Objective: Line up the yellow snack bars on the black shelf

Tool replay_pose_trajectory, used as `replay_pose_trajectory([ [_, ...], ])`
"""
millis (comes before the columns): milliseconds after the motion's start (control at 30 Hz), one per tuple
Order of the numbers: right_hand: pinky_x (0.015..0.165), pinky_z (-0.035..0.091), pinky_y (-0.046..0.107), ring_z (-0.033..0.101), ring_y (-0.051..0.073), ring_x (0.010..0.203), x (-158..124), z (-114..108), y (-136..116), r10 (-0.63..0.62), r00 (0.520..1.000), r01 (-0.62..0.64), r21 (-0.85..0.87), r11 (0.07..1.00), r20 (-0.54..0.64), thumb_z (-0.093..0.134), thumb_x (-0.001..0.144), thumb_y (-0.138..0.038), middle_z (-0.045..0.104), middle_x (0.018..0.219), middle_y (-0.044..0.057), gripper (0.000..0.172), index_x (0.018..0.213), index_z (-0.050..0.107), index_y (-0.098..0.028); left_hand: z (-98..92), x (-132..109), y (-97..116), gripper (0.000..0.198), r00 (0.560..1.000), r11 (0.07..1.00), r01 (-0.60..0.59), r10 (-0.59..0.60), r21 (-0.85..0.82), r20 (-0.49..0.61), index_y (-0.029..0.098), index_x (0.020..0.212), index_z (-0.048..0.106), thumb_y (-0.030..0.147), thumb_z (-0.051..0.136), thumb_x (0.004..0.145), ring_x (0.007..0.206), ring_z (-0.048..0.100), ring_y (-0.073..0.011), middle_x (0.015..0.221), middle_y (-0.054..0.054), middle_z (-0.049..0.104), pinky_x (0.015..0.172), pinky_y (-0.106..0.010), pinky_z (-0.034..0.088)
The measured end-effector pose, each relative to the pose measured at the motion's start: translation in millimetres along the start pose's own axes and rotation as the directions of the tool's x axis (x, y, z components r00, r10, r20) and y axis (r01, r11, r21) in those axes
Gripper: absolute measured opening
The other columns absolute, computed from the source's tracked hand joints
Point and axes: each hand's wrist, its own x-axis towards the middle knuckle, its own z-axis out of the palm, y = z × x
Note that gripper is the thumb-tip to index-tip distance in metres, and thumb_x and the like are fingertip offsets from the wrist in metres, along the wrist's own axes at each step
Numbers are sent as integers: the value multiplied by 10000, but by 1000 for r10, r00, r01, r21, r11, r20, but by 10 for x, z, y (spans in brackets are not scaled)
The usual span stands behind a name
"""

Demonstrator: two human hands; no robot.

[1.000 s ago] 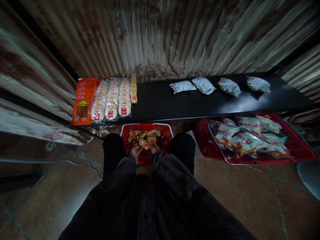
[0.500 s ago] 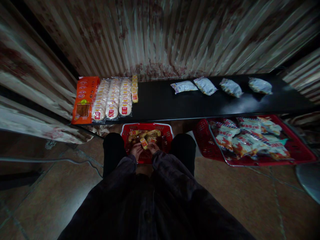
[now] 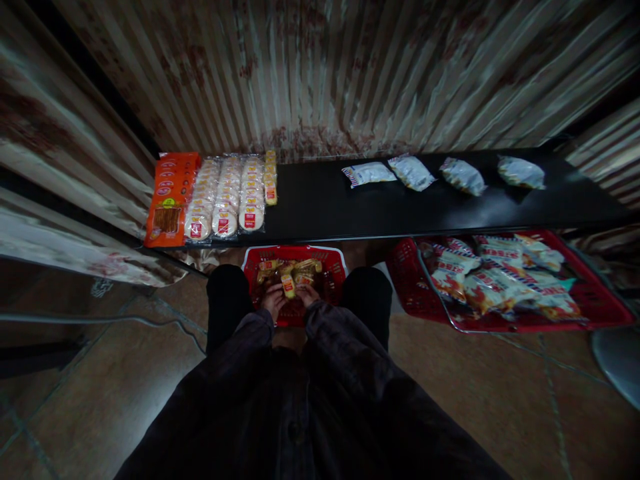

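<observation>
Between my knees stands a red basket (image 3: 330, 257) with several small yellow snack packs (image 3: 306, 269) in it. Just above its near side, my left hand (image 3: 273, 300) and my right hand (image 3: 307, 295) pinch one yellow snack pack with a red-orange label (image 3: 289, 287) from either side. The fingers of both hands are closed at its edges. On the shelf ahead, a column of similar yellow packs (image 3: 271, 180) lies beside rows of round white crackers in clear wrap (image 3: 251, 219).
An orange snack bag (image 3: 173, 200) lies at the left end of the black shelf (image 3: 320, 207). Several white puffed bags (image 3: 369, 173) lie along its right half. At right, another red basket (image 3: 607, 310) holds many white bags (image 3: 500, 287). A curtain (image 3: 310, 80) hangs behind.
The yellow pack between my hands has turned slightly, its label now more upright. Both hands stay almost in the same place over the basket.
</observation>
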Motion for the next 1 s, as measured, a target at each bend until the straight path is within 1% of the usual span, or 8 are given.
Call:
replay_pose_trajectory([
  [100,808,521,376,647,245,796,9,-12,6,21,1000,-21,17,1000,2,793,564,-432,695,647,37,270,581,657,-199,19,-31,20,244,1000,1000,-3,3,1,-3,186,887,637,90,583,670,732,639,-120,735,-19,652,729,-234,515],
  [233,843,516,389,648,252,824,39,-22,44,48,999,-48,42,998,5,804,557,-446,693,654,44,294,567,653,-194,44,-74,43,225,1000,1000,-8,8,16,8,182,870,642,118,607,657,740,636,-122,763,-24,669,702,-224,480],
  [367,822,517,409,638,237,766,95,-34,130,83,997,-83,63,995,3,813,494,-503,666,621,25,348,556,642,-205,68,-117,64,241,1000,999,-2,2,44,7,185,865,647,149,652,627,718,628,-119,761,-18,679,672,-216,451],
  [467,812,518,402,625,212,707,141,-45,210,100,995,-101,69,992,7,809,452,-515,654,600,0,354,551,637,-223,78,-137,75,261,1000,999,2,-2,41,-6,190,874,649,143,661,617,678,617,-107,734,-4,676,663,-214,441],
  [633,849,510,371,640,197,750,188,-81,305,106,994,-107,64,992,23,786,511,-462,688,655,-6,285,604,659,-224,82,-157,82,261,1000,999,0,0,43,-12,193,874,654,135,661,619,722,646,-124,748,-6,690,690,-224,450],
  [767,851,507,358,648,206,782,205,-126,315,111,991,-114,53,992,70,781,533,-420,712,693,16,255,613,661,-210,83,-168,86,267,1000,999,1,-1,40,-4,190,873,644,134,652,612,708,642,-119,739,-5,694,692,-221,451],
  [867,838,508,377,643,221,764,206,-135,304,116,990,-120,44,992,77,783,487,-454,714,683,19,283,597,662,-222,84,-166,88,277,1000,999,1,-1,36,-5,188,872,645,145,662,599,682,630,-114,722,-2,687,683,-222,444],
  [1000,835,502,416,631,225,726,200,-117,294,110,991,-113,33,993,71,760,450,-538,690,632,-5,336,601,664,-254,85,-157,88,293,1000,1000,8,-8,27,-13,186,865,644,136,667,577,656,614,-109,701,2,679,676,-224,441],
])
